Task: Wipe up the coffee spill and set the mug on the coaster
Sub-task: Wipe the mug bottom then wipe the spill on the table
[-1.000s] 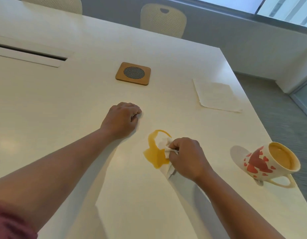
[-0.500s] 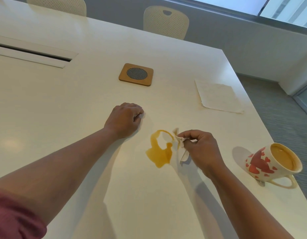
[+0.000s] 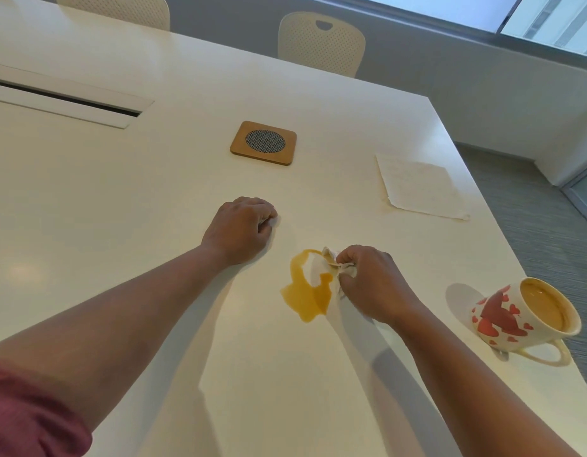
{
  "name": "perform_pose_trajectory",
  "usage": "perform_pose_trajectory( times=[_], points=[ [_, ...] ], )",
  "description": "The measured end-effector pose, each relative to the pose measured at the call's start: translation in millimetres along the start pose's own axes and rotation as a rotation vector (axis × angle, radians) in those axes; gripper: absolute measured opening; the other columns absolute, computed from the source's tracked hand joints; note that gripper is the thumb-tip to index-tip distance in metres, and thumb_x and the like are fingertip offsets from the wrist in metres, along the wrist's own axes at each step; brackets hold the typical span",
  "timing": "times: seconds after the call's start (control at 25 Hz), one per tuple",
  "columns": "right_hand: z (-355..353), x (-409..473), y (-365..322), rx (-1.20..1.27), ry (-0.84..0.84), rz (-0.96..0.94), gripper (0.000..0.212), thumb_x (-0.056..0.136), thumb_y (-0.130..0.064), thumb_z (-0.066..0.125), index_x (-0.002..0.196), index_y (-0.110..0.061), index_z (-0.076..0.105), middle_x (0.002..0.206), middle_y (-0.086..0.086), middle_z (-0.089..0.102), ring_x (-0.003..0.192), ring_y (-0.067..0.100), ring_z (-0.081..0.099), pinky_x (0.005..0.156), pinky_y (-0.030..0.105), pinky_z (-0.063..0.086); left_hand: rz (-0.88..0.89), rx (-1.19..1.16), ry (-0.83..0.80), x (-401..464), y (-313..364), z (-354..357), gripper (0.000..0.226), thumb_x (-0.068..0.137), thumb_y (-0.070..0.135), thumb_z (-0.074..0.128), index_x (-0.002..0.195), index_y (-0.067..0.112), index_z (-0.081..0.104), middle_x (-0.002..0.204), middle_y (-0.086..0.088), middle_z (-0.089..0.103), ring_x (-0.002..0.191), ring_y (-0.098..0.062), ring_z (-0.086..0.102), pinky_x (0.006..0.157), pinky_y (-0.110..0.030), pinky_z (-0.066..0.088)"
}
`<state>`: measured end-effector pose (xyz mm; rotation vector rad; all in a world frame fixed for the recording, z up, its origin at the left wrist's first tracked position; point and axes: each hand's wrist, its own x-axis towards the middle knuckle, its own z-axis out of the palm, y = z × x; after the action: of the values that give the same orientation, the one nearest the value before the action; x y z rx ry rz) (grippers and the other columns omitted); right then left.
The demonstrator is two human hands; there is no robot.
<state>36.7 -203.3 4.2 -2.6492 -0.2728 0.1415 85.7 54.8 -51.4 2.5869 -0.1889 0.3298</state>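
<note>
An amber coffee spill [image 3: 303, 296] lies on the cream table, just left of my right hand [image 3: 372, 283]. That hand is closed on a crumpled white tissue [image 3: 331, 263], which touches the spill's right edge and shows a brown stain. My left hand [image 3: 241, 229] rests as a fist on the table, up and left of the spill, with nothing visible in it. A cream mug with red hearts [image 3: 523, 313], coffee inside, stands near the table's right edge. The square wooden coaster [image 3: 264, 142] with a dark mesh centre sits farther back.
A flat white paper napkin [image 3: 420, 184] lies at the back right of the table [image 3: 120, 199]. A long cable slot [image 3: 64, 100] runs along the left. Two perforated chairs [image 3: 321, 41] stand behind the far edge. The table's right edge drops to grey carpet.
My right hand has lifted and shifted up and right along the spill with the tissue, which now looks more bunched. My left hand stays put.
</note>
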Motion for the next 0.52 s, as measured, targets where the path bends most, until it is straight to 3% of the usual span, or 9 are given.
perform_pose_trajectory(
  times=[0.24,0.4,0.52],
  points=[
    [10,30,-16,-0.085,-0.023,-0.11,0.051,0.077,0.007,0.042,0.108,-0.021,0.072,0.094,0.006,0.072,0.087,0.029,0.063,0.074,0.04,0.057,0.0,0.009,0.0,0,0,0,0.024,0.094,0.018,0.059,0.113,0.019,0.075,0.125,0.005,0.073,0.117,-0.023,0.063,0.103,-0.045,0.048],
    [15,44,-26,-0.197,-0.091,-0.289,0.053,0.076,0.013,0.047,0.111,-0.016,0.074,0.109,0.004,0.073,0.1,0.029,0.065,0.083,0.043,0.057,0.004,0.014,0.004,1,0,0,0.024,0.093,0.018,0.059,0.112,0.02,0.074,0.123,0.005,0.073,0.115,-0.022,0.064,0.102,-0.046,0.048],
    [20,40,-29,-0.203,-0.131,-0.417,0.062,0.077,0.015,0.049,0.115,-0.026,0.076,0.119,-0.006,0.07,0.107,0.02,0.062,0.088,0.035,0.054,0.011,0.013,0.018,1,-1,0,0.023,0.093,0.019,0.06,0.112,0.02,0.074,0.122,0.004,0.074,0.114,-0.022,0.065,0.1,-0.045,0.049]
  ],
)
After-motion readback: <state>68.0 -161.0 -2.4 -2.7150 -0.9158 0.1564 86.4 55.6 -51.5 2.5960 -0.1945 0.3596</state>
